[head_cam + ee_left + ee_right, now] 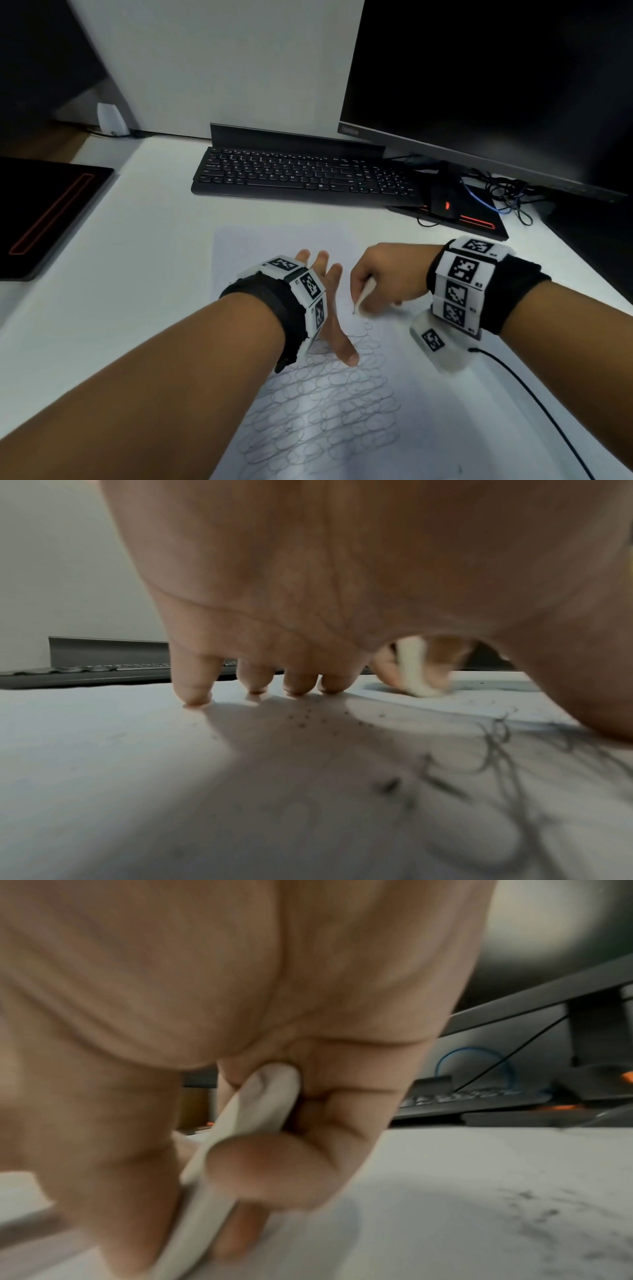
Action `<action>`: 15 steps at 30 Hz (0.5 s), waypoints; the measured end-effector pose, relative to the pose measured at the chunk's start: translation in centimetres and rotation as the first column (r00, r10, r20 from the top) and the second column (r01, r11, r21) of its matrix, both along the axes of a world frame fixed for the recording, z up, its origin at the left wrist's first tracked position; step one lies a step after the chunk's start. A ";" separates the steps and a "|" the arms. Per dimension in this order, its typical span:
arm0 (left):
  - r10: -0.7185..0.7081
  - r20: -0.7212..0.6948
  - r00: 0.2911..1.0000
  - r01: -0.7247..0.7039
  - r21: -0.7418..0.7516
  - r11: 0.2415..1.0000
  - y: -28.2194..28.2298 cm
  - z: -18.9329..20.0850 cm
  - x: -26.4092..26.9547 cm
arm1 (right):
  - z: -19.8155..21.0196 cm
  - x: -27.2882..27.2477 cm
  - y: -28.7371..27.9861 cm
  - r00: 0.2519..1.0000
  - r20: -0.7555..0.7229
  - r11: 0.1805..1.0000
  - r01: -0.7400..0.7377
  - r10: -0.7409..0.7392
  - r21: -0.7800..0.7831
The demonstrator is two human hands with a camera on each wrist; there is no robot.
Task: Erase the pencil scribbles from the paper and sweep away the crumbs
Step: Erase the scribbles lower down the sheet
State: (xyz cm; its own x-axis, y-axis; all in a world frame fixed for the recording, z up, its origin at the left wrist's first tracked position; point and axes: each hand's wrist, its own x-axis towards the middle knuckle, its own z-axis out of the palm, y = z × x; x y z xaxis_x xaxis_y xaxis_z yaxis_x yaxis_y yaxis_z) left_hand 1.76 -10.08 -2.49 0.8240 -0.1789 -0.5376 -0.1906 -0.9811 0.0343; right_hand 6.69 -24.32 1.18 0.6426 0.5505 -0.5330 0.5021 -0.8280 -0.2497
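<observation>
The bare left forearm (144,377) lies nearest, reaching over the white surface (147,240). A flat white sheet of paper (428,411) lies on it, its near half covered in looping grey pencil scribbles (325,404). A black keyboard (301,174) sits beyond the sheet. The left hand (329,308) spreads straight fingers (193,680), tips pressing the paper. The right hand (387,274) grips a long white eraser (363,294), its tip on the paper just above the scribbles. Tiny dark crumbs (308,718) dot the sheet under the left hand.

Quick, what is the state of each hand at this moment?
Left hand: open, fingers spread, fingertips pressing the paper.
Right hand: closed, gripping the white eraser against the paper.
</observation>
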 end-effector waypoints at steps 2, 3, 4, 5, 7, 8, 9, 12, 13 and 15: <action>0.002 -0.001 1.000 -0.002 0.001 1.000 0.0 0.0 0.0 | 0.0 0.3 -0.2 0.997 0.070 0.999 0.043 -0.045 0.025; 0.001 -0.003 1.000 -0.001 0.003 1.000 0.0 0.0 0.0 | -0.1 0.2 -0.2 0.998 0.064 0.999 0.028 -0.030 0.022; 0.001 -0.003 1.000 -0.001 0.003 1.000 0.1 0.0 0.0 | -0.3 -0.2 -0.1 0.999 0.037 1.000 -0.008 0.008 -0.005; 0.000 -0.003 1.000 0.000 0.001 1.000 0.0 0.0 0.0 | -0.4 -0.6 0.1 0.999 -0.006 0.998 -0.047 0.047 -0.041; -0.003 -0.008 1.000 0.003 -0.001 1.000 0.0 0.2 -0.1 | -0.2 -0.6 0.1 0.997 -0.061 0.997 -0.055 0.052 -0.056; -0.005 -0.012 1.000 0.005 0.000 1.000 0.0 0.3 -0.1 | 0.0 -0.1 0.0 0.999 -0.034 0.999 -0.022 0.020 -0.039; -0.006 -0.011 1.000 0.006 0.000 1.000 0.0 0.4 -0.2 | 0.1 0.4 -0.1 1.000 0.017 1.000 0.017 -0.017 -0.017; -0.008 -0.007 1.000 0.008 0.001 1.000 0.0 0.6 -0.3 | 0.0 0.2 -0.2 0.997 0.069 1.000 0.014 -0.014 -0.003; -0.008 -0.007 1.000 0.008 0.002 1.000 0.0 0.5 -0.3 | -0.1 -0.3 -0.1 0.999 0.028 0.999 -0.028 0.028 -0.029; -0.011 -0.013 1.000 0.012 0.013 1.000 0.0 0.5 -0.2 | -0.2 -1.0 0.0 0.995 -0.068 0.994 -0.078 0.073 -0.075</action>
State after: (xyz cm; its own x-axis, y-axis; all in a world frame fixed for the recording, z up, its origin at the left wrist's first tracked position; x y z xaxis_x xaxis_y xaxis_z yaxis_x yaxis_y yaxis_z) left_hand 1.60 -10.10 -2.02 0.8148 -0.1815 -0.5506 -0.2016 -0.9792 0.0245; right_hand 5.74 -24.33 0.98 0.5629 0.5515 -0.6156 0.5490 -0.8063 -0.2203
